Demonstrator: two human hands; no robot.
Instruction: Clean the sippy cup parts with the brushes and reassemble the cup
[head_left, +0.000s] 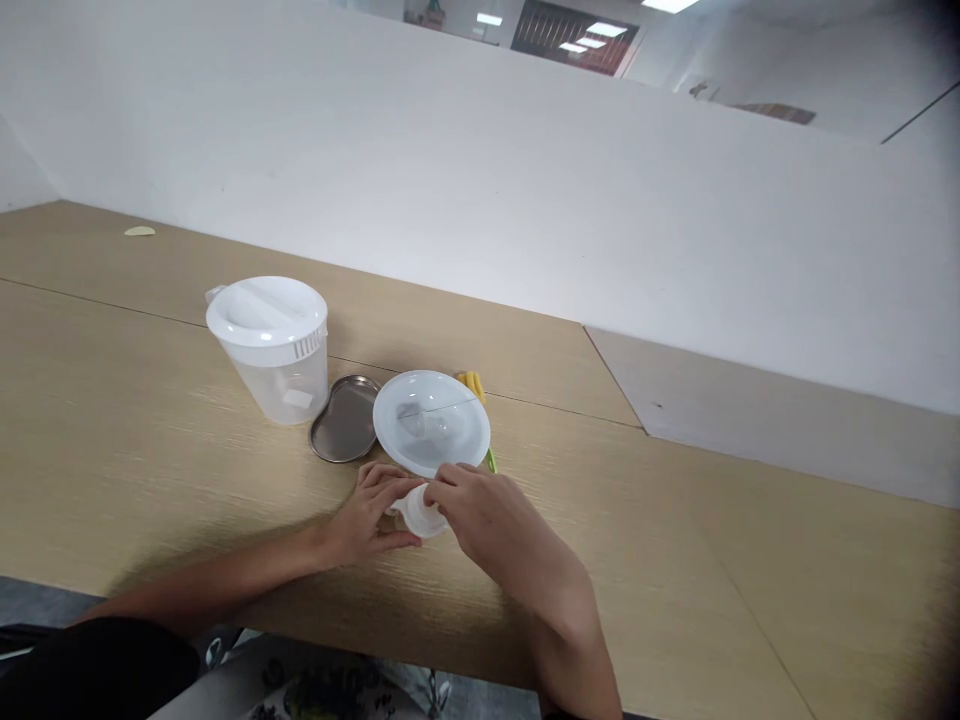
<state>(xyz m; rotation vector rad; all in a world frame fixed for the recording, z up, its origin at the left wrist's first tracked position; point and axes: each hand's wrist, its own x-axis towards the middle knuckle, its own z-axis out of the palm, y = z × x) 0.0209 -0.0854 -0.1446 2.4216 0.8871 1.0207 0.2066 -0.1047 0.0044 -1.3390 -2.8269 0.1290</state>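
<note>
1. On my screen, the left hand [367, 515] and the right hand [487, 510] work together near the front edge of the wooden table [150, 450], about the middle of this edge.
2. Between them is the small milky plastic cup [421, 512]. It is held in the air or on the table, I cannot tell which.
3. The left fingers [386, 482] are together and curled against the left side of the cup. The right fingers [450, 478] are together too and press on its top and right side. So both hands are clamped on it.
4. Just behind the hands is a round white plastic dish [431, 422], with a small clear piece [411, 420] at its left part. I cannot tell if this piece is inside or under a cover.
5. Left of the dish and touching it or very near lies a steel kidney tray [345, 418].
6. Further left stands a clear plastic jug [277, 385] with a white lid.
7. Behind the dish is a yellow piece [472, 385], and a small green piece [491, 461] shows at its right rim.
8. A small pale chip [139, 231] lies near the far left corner of the table.
</note>
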